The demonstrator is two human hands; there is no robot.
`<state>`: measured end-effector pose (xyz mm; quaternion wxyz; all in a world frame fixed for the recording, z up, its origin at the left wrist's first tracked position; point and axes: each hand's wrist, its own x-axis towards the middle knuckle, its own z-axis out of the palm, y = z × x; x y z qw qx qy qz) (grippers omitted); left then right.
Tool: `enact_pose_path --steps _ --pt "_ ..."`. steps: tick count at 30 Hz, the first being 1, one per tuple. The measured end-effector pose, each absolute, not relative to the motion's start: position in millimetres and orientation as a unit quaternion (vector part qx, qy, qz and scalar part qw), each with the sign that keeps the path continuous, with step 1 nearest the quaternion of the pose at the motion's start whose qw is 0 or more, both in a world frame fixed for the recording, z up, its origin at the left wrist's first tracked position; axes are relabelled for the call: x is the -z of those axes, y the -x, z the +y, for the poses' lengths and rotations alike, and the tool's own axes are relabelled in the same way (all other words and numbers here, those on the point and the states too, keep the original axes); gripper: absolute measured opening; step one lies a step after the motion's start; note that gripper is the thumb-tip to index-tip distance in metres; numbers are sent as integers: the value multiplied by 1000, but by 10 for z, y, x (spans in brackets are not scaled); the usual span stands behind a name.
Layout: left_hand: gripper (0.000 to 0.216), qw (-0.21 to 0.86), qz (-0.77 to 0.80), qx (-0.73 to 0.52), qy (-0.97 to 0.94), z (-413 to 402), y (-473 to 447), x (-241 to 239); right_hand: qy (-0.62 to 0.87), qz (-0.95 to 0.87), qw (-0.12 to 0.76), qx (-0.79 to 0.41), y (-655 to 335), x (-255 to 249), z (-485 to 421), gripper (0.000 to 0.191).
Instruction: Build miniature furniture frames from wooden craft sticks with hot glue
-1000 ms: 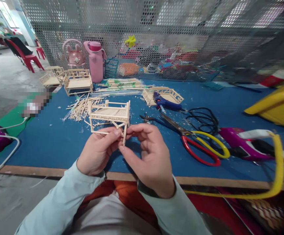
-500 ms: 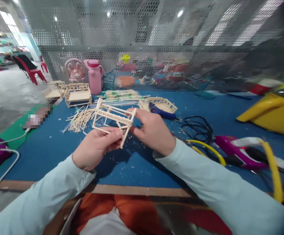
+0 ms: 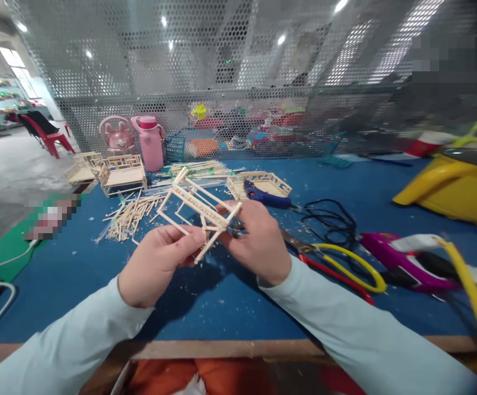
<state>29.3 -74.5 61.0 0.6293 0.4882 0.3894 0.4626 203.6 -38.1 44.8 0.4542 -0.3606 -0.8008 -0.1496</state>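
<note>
While tilted, frame [image 3: 199,206] runs up-left

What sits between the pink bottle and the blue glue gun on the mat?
Head view: a bundle of wooden sticks lies between the pink bottle and the blue glue gun, on the blue mat.

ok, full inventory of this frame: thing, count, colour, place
stick frame: 1, pale wood, held tilted above the table in both hands
loose sticks: a pile, pale wood, left of the frame
finished stick benches: 2 at least, pale wood, far left
flat stick panel: 1, pale wood, behind the hands
glue gun: 1, blue, lying on the panel's edge
scissors: 1, red and yellow handles, right of the hands
bottle: 1, pink, by the mesh wall
table: 1, blue top
left hand: grips the frame's lower end
right hand: fingers on the frame's right end
</note>
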Motion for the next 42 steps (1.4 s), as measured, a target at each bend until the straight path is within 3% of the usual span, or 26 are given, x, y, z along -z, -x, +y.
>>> enact_pose_path --steps 11,22,42 --pt "26 681 365 -489 -404 -766 -310 -613 365 -800 448 163 -2013 -447 -383 16" --pt "14 654 392 -482 -431 -805 -305 -613 369 -795 448 177 -2003 -421 -378 16" --pt "21 654 378 -499 -424 -790 -311 -624 379 -797 437 175 -1995 -427 -378 15"
